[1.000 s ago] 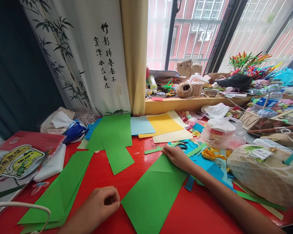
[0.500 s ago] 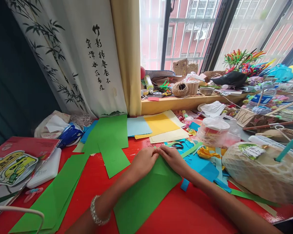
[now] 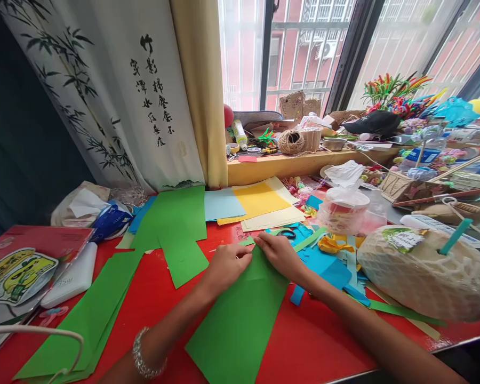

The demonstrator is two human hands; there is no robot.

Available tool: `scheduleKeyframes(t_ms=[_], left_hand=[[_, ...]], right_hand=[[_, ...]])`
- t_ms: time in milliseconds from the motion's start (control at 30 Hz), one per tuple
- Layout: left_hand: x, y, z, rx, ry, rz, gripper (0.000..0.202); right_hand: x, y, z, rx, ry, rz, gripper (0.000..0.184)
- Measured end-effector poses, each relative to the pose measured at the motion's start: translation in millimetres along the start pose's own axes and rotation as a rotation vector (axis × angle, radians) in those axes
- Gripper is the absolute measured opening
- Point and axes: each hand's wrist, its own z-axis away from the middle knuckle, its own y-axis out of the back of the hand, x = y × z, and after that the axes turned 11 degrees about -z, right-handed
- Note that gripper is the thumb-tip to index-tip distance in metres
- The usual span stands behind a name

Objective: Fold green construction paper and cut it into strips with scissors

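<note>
A sheet of green paper (image 3: 240, 320) lies slanted on the red tabletop, in front of me. A faint crease crosses its upper part. My right hand (image 3: 278, 257) pinches the paper's far end between thumb and fingers. Curled against the upper left edge of the same sheet is my left hand (image 3: 229, 265), its thumb and fingers drawn together. A clear beaded bracelet (image 3: 144, 354) circles my left wrist. Just beyond my right hand lie scissors (image 3: 287, 233), partly hidden among paper scraps.
More green sheets (image 3: 100, 304) lie to the left, with others (image 3: 180, 213) farther back. Yellow paper (image 3: 260, 201) and light blue paper (image 3: 224, 204) sit near the windowsill. Blue scraps (image 3: 328, 272) and a netted coconut (image 3: 424, 277) with a straw are at right.
My left hand has moved away from my right fingertips, down and left along the paper's edge. The sheet's right side has swung leftward. The view has shifted slightly.
</note>
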Motion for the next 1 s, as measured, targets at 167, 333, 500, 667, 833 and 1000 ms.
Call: scheduleKeyframes(t_ms=[167,333,500,667,833,1000], left_hand=[[-5.1,6.6,14.8,-0.034,0.036,0.011,0.028],[-16.9,13.1,33.7,-0.067,0.085,0.021,0.030],[-37.1,23.0,60.4,-0.093,0.164,0.003,0.031],[-54.1,35.9,91.6,-0.116,0.217,-0.092,0.032],[-78.4,43.4,128.8,-0.165,0.231,-0.280,0.035],[-92.8,51.1,142.1,-0.037,0.255,-0.465,0.035]], right_hand=[[1.4,-2.8,0.8,0.000,0.005,0.006,0.032],[8.7,5.1,-4.0,0.074,-0.026,0.015,0.031],[16.5,14.0,-9.2,0.101,-0.036,0.032,0.032],[19.9,9.0,-10.4,0.055,-0.032,0.049,0.033],[25.3,3.1,-10.2,-0.013,-0.034,0.071,0.033],[27.1,8.0,-11.9,-0.029,-0.064,0.048,0.035]])
